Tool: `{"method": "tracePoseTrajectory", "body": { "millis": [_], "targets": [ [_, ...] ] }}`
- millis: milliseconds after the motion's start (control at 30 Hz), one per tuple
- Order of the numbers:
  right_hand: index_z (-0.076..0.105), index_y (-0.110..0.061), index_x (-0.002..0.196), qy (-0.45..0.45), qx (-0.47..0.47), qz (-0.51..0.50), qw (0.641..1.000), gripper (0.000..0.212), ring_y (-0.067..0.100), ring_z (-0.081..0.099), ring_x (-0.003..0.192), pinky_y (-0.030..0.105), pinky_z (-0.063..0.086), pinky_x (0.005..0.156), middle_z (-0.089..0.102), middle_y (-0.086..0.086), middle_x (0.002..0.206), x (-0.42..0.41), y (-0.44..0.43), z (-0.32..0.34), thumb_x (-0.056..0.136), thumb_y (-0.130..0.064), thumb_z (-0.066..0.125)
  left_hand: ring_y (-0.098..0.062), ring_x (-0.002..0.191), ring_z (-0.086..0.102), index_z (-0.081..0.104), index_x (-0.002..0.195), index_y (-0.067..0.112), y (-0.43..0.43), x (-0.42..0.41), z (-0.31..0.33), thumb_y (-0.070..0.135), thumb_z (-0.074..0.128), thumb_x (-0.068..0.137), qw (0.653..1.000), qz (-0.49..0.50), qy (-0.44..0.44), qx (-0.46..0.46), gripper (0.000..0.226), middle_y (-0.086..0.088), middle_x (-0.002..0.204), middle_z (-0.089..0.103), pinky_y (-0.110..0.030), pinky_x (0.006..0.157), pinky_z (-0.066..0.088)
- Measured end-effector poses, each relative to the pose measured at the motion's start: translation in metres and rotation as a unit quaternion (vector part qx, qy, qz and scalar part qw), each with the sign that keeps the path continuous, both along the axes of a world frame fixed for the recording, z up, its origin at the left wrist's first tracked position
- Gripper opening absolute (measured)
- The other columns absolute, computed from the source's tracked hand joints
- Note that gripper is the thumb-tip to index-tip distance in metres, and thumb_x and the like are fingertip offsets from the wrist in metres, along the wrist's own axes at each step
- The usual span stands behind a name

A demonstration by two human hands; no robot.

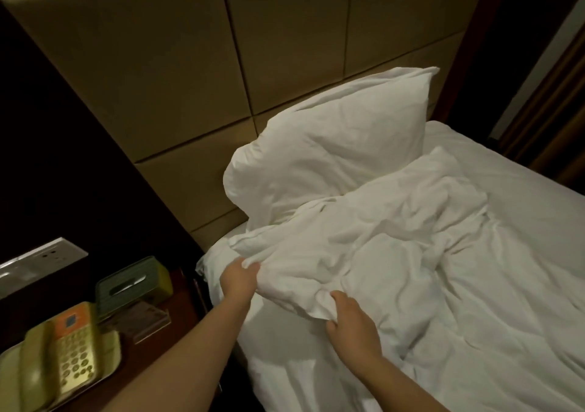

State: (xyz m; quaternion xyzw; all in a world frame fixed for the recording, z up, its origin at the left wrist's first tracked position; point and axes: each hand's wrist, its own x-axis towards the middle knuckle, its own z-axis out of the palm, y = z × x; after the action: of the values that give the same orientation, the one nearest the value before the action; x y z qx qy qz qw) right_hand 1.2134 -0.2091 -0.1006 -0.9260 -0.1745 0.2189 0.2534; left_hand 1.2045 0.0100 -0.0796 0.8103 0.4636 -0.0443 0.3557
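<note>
A: Where does the duvet (380, 247) lie?

B: It is rumpled across the head end of the bed (522, 196). Its upper edge is bunched against the foot of the pillow (326, 155), which leans on the padded headboard (190, 79).

A: And the person's hands?

B: Both are on the duvet's near corner, at the edge of the bed. The left hand (239, 280) has its grip clamped on a fold of the white cloth, with the fingers curled into it. The right hand (351, 319), a little nearer the camera, pinches the hem with thumb and fingers on either side, its grip closed on the fabric.

A: Is the corner lifted?

B: Slightly. It is gathered up off the sheet between the two hands.

A: What stands beside the bed?

B: A dark tabletop (180, 288) carries a telephone (63, 358) on a tray (110, 351). A green tissue box (133, 281) sits behind them, nearer the wall.
</note>
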Motion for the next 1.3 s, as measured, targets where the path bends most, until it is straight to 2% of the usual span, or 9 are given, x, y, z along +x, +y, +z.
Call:
{"method": "tracePoseTrajectory", "body": {
  "millis": [233, 367, 467, 533, 700, 900, 1067, 1200, 1300],
  "targets": [
    [0.04, -0.022, 0.136, 0.059, -0.024, 0.058, 0.996, 0.044, 0.02, 0.052, 0.116, 0.026, 0.036, 0.091, 0.053, 0.002, 0.129, 0.03, 0.076, -0.031, 0.093, -0.017, 0.045, -0.034, 0.116, 0.052, 0.064, 0.118, 0.006, 0.102, 0.046, -0.05, 0.031, 0.051, 0.095, 0.992, -0.076, 0.095, 0.029, 0.036, -0.017, 0.123, 0.06, -0.036, 0.096, 0.043],
    [0.044, -0.018, 0.133, 0.085, -0.047, 0.029, 0.995, 0.04, 0.019, 0.052, 0.116, 0.023, 0.034, 0.088, 0.055, 0.002, 0.126, 0.054, 0.109, -0.055, 0.093, -0.013, 0.043, -0.025, 0.138, 0.029, 0.069, 0.111, 0.014, 0.139, 0.073, -0.082, 0.04, 0.059, 0.089, 0.972, -0.2, 0.122, 0.025, 0.036, -0.009, 0.154, 0.027, -0.033, 0.105, 0.03],
    [0.054, -0.012, 0.122, 0.095, -0.025, -0.023, 0.995, 0.031, 0.021, 0.055, 0.112, 0.021, 0.033, 0.081, 0.061, 0.004, 0.119, 0.067, 0.128, -0.067, 0.092, -0.009, 0.044, -0.028, 0.113, 0.052, 0.065, 0.08, 0.009, 0.147, 0.092, -0.096, 0.04, 0.06, 0.084, 0.959, -0.25, 0.1, -0.089, 0.032, -0.015, 0.117, 0.059, -0.027, 0.078, 0.039],
    [0.054, -0.012, 0.122, 0.111, -0.033, -0.049, 0.992, 0.032, 0.022, 0.056, 0.111, 0.023, 0.036, 0.084, 0.062, 0.005, 0.118, 0.069, 0.132, -0.071, 0.091, -0.009, 0.044, -0.025, 0.09, 0.055, 0.052, 0.066, 0.016, 0.145, 0.098, -0.097, 0.045, 0.052, 0.075, 0.953, -0.252, 0.093, -0.138, 0.03, -0.006, 0.086, 0.056, -0.025, 0.063, 0.034],
    [0.052, -0.009, 0.118, 0.098, -0.028, -0.131, 0.986, 0.037, 0.024, 0.055, 0.107, 0.029, 0.042, 0.091, 0.057, 0.007, 0.114, 0.066, 0.139, -0.066, 0.083, -0.019, 0.058, -0.019, 0.079, 0.05, 0.045, 0.065, 0.019, 0.121, 0.102, -0.075, 0.04, 0.044, 0.073, 0.947, -0.286, 0.034, -0.146, 0.023, -0.001, 0.078, 0.054, -0.026, 0.065, 0.033],
    [0.048, -0.01, 0.116, -0.018, 0.135, -0.287, 0.948, 0.039, 0.021, 0.054, 0.101, 0.037, 0.048, 0.09, 0.052, 0.004, 0.109, 0.06, 0.128, -0.019, 0.08, -0.015, 0.061, -0.009, 0.051, 0.031, 0.035, 0.053, 0.017, 0.061, 0.117, 0.011, 0.011, 0.059, 0.076, 0.922, -0.315, -0.133, -0.184, 0.034, 0.005, 0.053, 0.032, -0.026, 0.051, 0.026],
    [0.05, -0.029, 0.112, -0.104, 0.318, -0.35, 0.875, 0.031, 0.002, 0.054, 0.098, 0.013, 0.046, 0.084, 0.055, -0.013, 0.109, 0.045, 0.071, 0.064, 0.084, -0.018, 0.056, -0.008, 0.049, 0.038, 0.045, 0.049, 0.018, -0.007, 0.089, 0.09, 0.005, 0.061, 0.076, 0.883, -0.377, -0.213, -0.184, 0.035, 0.004, 0.051, 0.043, -0.024, 0.05, 0.031],
    [0.06, -0.024, 0.084, -0.016, 0.391, -0.361, 0.847, 0.014, 0.014, 0.057, 0.072, 0.029, 0.047, 0.069, 0.063, -0.005, 0.077, 0.031, -0.003, 0.131, 0.093, -0.016, 0.054, -0.001, 0.048, 0.038, 0.046, 0.048, 0.019, -0.086, 0.034, 0.135, 0.02, 0.057, 0.068, 0.843, -0.433, -0.273, -0.168, 0.023, 0.01, 0.047, 0.042, -0.02, 0.05, 0.031],
    [0.059, -0.026, 0.096, 0.061, 0.397, -0.363, 0.841, 0.005, 0.029, 0.064, 0.077, 0.041, 0.054, 0.071, 0.064, 0.014, 0.085, 0.005, -0.062, 0.172, 0.094, -0.024, 0.055, -0.003, 0.05, 0.039, 0.05, 0.051, 0.011, -0.146, -0.002, 0.148, 0.011, 0.062, 0.077, 0.839, -0.43, -0.303, -0.142, 0.028, 0.008, 0.051, 0.042, -0.02, 0.052, 0.032]
  ]
}}
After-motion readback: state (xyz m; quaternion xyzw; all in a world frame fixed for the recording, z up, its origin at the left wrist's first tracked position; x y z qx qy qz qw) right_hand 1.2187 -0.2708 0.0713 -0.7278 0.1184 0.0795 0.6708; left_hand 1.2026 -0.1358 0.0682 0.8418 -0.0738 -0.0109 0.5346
